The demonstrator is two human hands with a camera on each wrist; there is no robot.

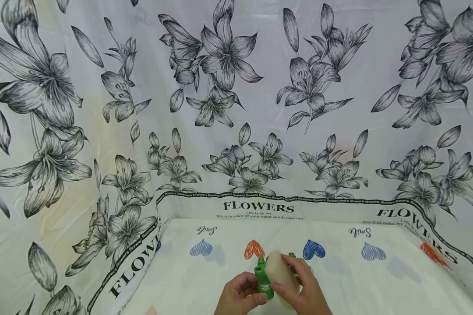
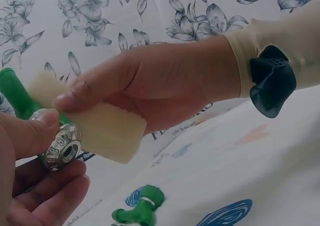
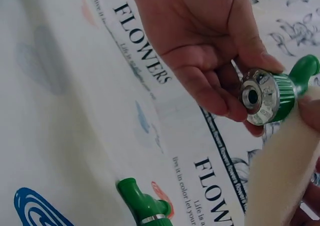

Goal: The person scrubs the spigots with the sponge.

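My left hand point(image 1: 240, 295) pinches a green tap-like fitting point(image 1: 264, 284) by its ribbed base, thumb on one side and fingers on the other. A shiny silver ring point(image 3: 261, 99) with a dark central hole faces outward at its end, and a curved green spout point(image 3: 306, 69) rises from the other. In my right hand point(image 1: 305, 286) is a cream sponge block point(image 1: 277, 269), gripped between thumb and fingers. The sponge lies right up against the fitting's side in the left wrist view. Part of my right hand is hidden behind the sponge in the right wrist view.
A second green fitting point(image 2: 142, 206) with a silver band lies on the table beyond my hands. The white tablecloth point(image 1: 189, 275) carries printed hearts and lettering. Curtain-like flowered cloth point(image 1: 260, 109) stands behind and at the left.
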